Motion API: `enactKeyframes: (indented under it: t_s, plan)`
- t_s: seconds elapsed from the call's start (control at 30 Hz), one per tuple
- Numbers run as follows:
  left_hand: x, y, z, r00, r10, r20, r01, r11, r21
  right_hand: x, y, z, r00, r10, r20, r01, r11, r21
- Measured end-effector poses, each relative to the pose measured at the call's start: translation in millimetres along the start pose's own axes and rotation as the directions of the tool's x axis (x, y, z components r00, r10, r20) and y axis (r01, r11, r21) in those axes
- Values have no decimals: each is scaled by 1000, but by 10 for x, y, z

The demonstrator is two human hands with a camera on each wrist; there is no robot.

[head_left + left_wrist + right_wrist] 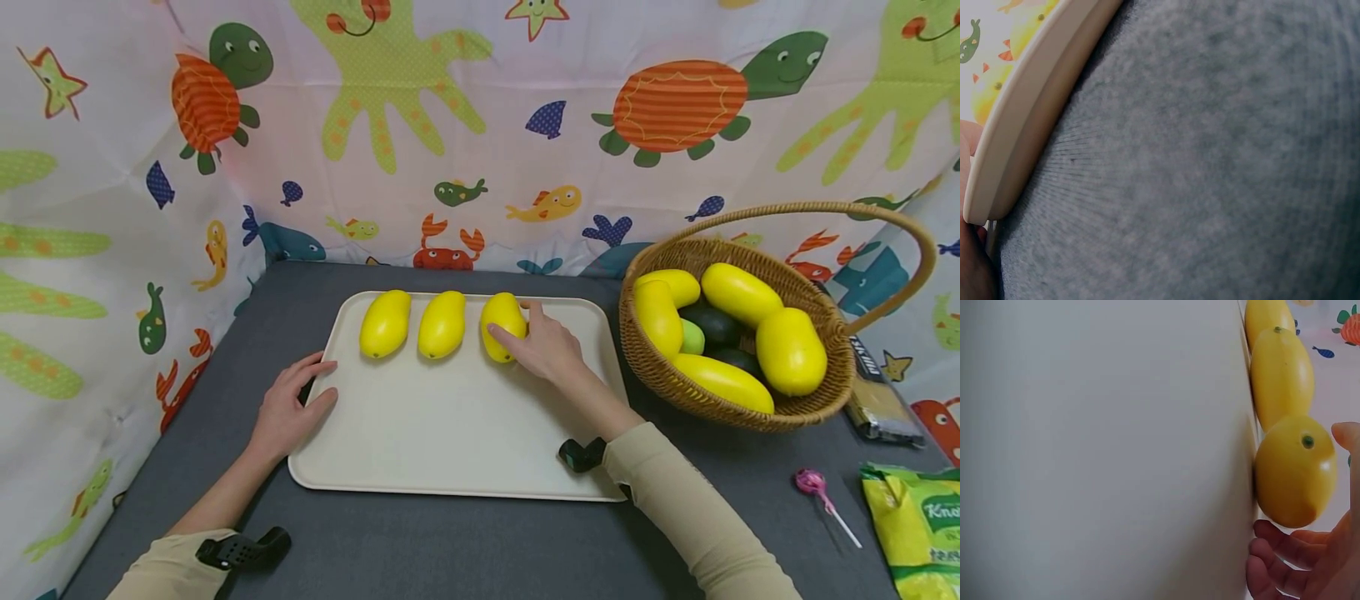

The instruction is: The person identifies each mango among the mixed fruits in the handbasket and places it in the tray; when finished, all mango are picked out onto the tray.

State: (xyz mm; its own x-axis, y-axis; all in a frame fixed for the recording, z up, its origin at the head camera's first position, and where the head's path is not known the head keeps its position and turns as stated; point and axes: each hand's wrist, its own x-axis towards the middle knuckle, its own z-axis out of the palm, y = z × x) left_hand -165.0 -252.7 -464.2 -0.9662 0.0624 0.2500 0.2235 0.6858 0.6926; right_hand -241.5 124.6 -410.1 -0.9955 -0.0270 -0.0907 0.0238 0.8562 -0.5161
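Observation:
Three yellow mangoes stand in a row along the far side of a cream tray (435,425): a left mango (385,325), a middle mango (442,327) and a right mango (499,321). My right hand (543,343) is spread around the right mango, its thumb overlapping the fruit in the head view. From the right wrist, a gap shows between the thumb and this mango (1295,475), with the other fingertips (1263,547) close under it. At the tray's left rim, my left hand (288,412) holds the edge, thumb over the top; some of its fingers are hidden.
On the right stands a wicker basket (633,367) with several yellow fruits, a green one and dark ones. Nearer lie a pink lollipop (812,482), a yellow Knorr packet (915,525) and a brown packet (881,408). A patterned cloth (450,125) hangs behind the grey table (420,550).

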Motion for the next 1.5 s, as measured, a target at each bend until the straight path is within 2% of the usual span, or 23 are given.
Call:
enactKeyframes:
  t_s: [0.17,0.37,0.53,0.63,0.8,0.87,1.03,1.1,1.17,1.33,1.5]
  plan:
    - [1,3,3,1000,-1,3,1,1000,-2,-64,32,-93,999,-7,35,7,1000,18]
    - [6,15,-14,1000,5,5,-5,1000,-3,-162,49,-190,998,-42,42,41,999,14]
    - [23,10,-15,1000,12,6,-12,1000,0,-288,49,-311,994,-98,51,97,995,22]
    - [28,20,-17,1000,10,6,-10,1000,-1,-393,44,-425,986,-156,59,156,988,2]
    - [26,37,-25,1000,3,4,-3,1000,3,-602,48,-675,962,-268,50,271,958,-96]
    - [23,35,-26,1000,6,3,-6,1000,-2,-679,66,-796,946,-323,39,325,938,-118]
    - [25,10,-13,1000,14,-3,-14,1000,-9,-800,158,-1155,888,-460,-14,456,884,-107]
    - [22,4,-11,1000,19,-4,-19,1000,-4,-821,206,-1322,881,-473,-34,467,878,-105]
    - [17,2,-12,1000,22,-3,-22,1000,-3,-830,260,-1496,889,-456,-41,450,886,-111]
    - [8,-3,-15,1000,23,-6,-23,1000,-12,-768,425,-1871,933,-358,-30,349,923,-163]
    - [-1,-2,-11,1000,26,-8,-26,1000,-15,-594,623,-2063,971,-229,69,239,948,-211]
